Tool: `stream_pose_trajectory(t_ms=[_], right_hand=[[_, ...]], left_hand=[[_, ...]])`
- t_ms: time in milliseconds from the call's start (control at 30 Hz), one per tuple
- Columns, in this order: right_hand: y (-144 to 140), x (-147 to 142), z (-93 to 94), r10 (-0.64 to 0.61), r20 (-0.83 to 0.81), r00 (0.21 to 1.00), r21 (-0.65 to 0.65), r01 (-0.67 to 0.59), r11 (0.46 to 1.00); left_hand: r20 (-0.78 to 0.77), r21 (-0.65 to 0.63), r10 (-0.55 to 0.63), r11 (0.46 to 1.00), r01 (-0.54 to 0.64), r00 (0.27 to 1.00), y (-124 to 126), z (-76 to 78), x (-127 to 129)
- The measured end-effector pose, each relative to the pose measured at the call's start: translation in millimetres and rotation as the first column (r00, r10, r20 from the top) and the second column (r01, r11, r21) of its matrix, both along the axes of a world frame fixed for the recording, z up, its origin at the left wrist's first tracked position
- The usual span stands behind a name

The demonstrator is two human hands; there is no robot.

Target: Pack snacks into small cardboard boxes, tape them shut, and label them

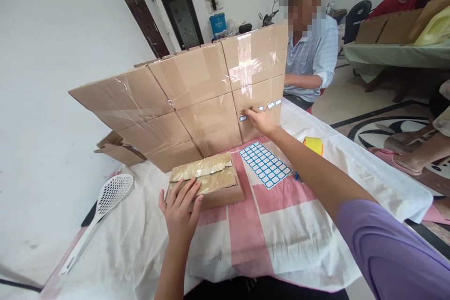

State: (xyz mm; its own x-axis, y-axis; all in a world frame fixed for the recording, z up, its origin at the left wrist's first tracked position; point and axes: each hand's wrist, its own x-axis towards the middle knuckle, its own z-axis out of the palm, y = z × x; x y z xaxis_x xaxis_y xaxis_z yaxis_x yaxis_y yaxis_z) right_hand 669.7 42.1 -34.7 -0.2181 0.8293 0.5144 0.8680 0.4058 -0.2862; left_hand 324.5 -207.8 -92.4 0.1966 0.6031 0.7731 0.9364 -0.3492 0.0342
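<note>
My left hand (183, 206) lies with its fingers spread on top of a small cardboard box (218, 192), whose torn flaps are covered with shiny clear tape. My right hand (260, 119) reaches to a wall of stacked cardboard boxes (207, 117). Its fingers are drawn together against the right-hand column; what they pinch, if anything, is hidden. Just left of the fingertips is a small blue-edged label (243, 118). Several more such labels, including another label (270, 105), run to the right in a row. A sheet of blue-bordered labels (265, 164) lies on the table below my right forearm.
A yellow tape roll (314, 145) stands right of my forearm. A white slotted skimmer (114, 192) lies at the left on the cloth-covered table (288, 234). Behind it sits an open carton (121, 150). A person in a light blue shirt (321, 51) sits beyond the stack.
</note>
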Motion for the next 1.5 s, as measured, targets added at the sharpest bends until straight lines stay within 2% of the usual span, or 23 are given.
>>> stream_pose_trajectory(t_ms=[267, 467, 800, 933, 1000, 1033, 1067, 1100, 1167, 1200, 1300, 1400, 1433, 1500], right_hand=[[7, 9, 3.0, 0.042, 0.161, 0.986, 0.032, -0.047, 0.998], [7, 11, 2.9, 0.047, 0.167, 0.985, 0.041, -0.054, 0.998], [10, 18, 14.2, 0.127, 0.17, 0.977, 0.0, -0.128, 0.992], [6, 19, 13.9, 0.182, 0.132, 0.974, 0.013, -0.186, 0.983], [-2, 15, 12.2, 0.235, 0.038, 0.971, 0.017, -0.235, 0.972], [-7, 12, 10.3, 0.267, -0.059, 0.962, 0.012, -0.267, 0.964], [-14, 7, 7.4, 0.294, -0.211, 0.932, 0.004, -0.3, 0.954], [-23, 0, 3.2, 0.303, -0.389, 0.87, -0.004, -0.33, 0.944], [-46, -16, -9.0, 0.251, -0.708, 0.66, -0.018, -0.372, 0.928], [-59, -24, -16.6, 0.212, -0.792, 0.573, -0.025, -0.376, 0.926], [-103, -46, -39.4, 0.065, -0.918, 0.39, -0.122, -0.435, 0.892], [-141, -57, -52.0, -0.198, -0.96, 0.196, -0.277, -0.594, 0.755], [-150, -59, -52.9, -0.265, -0.951, 0.159, -0.304, -0.637, 0.708], [-164, -60, -51.0, -0.322, -0.937, 0.134, -0.321, -0.687, 0.651]], left_hand=[[-0.013, 0.019, 0.002, 1.0, -0.001, 1.0, 1, 0.3, 0], [-0.019, 0.017, -0.001, 1.0, 0.001, 1.0, 1, 0.4, -1], [-0.014, 0.011, -0.004, 1.0, 0.004, 1.0, 3, -0.4, -2], [-0.012, 0.009, -0.005, 1.0, 0.005, 1.0, 4, -0.4, -2], [-0.012, 0.007, -0.003, 1.0, 0.003, 1.0, 3, -0.1, -1], [-0.01, 0.003, 0.0, 1.0, 0.0, 1.0, 3, 0.1, -1], [-0.004, -0.001, 0.001, 1.0, -0.001, 1.0, 2, 0.3, 0], [0.003, -0.005, 0.002, 1.0, -0.002, 1.0, 2, 0.6, 0], [0.019, -0.012, 0.001, 1.0, -0.001, 1.0, 1, 1.4, 1], [0.025, -0.015, 0.001, 1.0, 0.0, 1.0, 0, 1.8, 1], [0.032, -0.036, 0.003, 0.999, -0.002, 0.999, 0, 3.1, 1], [0.036, -0.064, 0.009, 0.998, -0.007, 0.999, 0, 4.4, 1], [0.035, -0.072, 0.01, 0.997, -0.007, 0.999, 0, 5.0, 1], [0.032, -0.086, 0.011, 0.996, -0.009, 0.999, -1, 7.1, 2]])
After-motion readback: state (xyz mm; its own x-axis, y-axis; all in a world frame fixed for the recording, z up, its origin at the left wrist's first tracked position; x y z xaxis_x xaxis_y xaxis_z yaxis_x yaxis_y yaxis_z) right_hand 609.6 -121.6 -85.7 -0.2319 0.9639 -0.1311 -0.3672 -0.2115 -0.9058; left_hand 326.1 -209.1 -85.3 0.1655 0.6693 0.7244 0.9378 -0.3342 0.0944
